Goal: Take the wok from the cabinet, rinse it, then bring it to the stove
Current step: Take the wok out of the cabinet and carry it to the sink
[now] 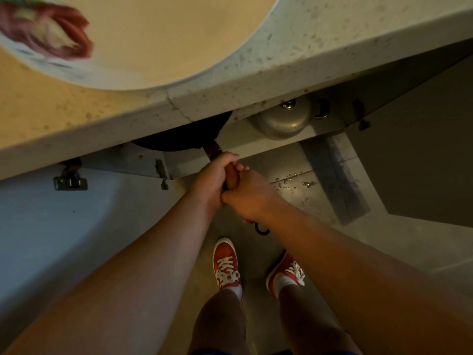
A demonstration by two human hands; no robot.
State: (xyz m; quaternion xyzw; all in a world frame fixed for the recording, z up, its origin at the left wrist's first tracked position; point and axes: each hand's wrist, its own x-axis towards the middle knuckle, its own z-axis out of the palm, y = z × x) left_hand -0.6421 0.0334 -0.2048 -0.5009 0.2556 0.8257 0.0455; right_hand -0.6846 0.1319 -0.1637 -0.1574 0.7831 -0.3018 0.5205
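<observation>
We see both hands wrapped around the wok's handle [231, 175], the left hand [213, 179] nearer the pan, the right hand [249, 193] behind it, fingers closed tight. The dark wok [184, 135] sits half inside the cabinet [256, 139], under the surface [230, 85] edge, beside a metal pot [284, 121].

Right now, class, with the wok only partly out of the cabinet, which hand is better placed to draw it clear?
Probably the left hand. It grips the handle nearer the wok, giving more control of the pan; the right hand holds farther back, near the handle's end, and suits steadying.
</observation>
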